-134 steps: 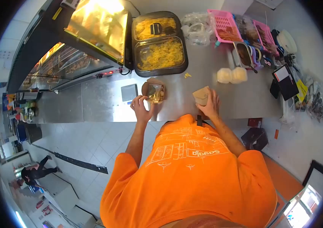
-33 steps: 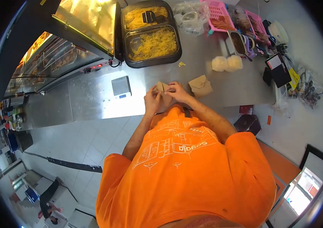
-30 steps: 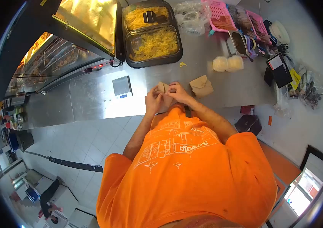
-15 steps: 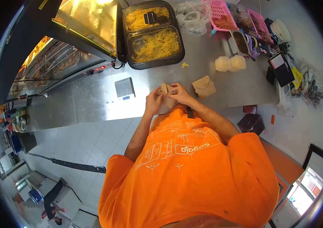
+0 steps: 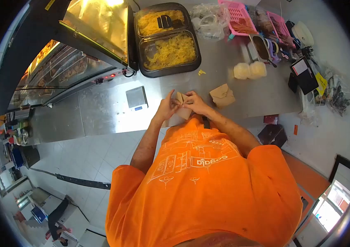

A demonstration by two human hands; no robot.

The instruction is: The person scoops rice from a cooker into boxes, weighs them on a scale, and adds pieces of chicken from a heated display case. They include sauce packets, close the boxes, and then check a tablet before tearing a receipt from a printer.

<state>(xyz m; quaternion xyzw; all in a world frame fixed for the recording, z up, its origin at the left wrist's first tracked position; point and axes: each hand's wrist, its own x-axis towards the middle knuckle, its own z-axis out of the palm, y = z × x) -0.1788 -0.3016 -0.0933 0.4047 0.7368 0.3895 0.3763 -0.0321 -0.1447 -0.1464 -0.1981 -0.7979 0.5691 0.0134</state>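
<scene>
Between my hands at the counter's front edge is a brown cardboard takeaway box with its top flaps partly folded. My left hand grips its left side, with the thumb at the flap and the index finger raised. My right hand pinches the top flaps from the other side. To the right of it stands another brown takeaway box with its flaps folded over. A flat digital scale lies on the counter to the left of my left hand.
At the back, a black two-part tray holds yellow rice. A lit glass food warmer stands left of it. Two white lidded tubs, a sauce container and pink baskets are to the right, on the steel counter.
My left hand has shifted slightly on the box and its index finger now points up, off the flap. My right hand still pinches the flaps. The camera view has moved a little.
</scene>
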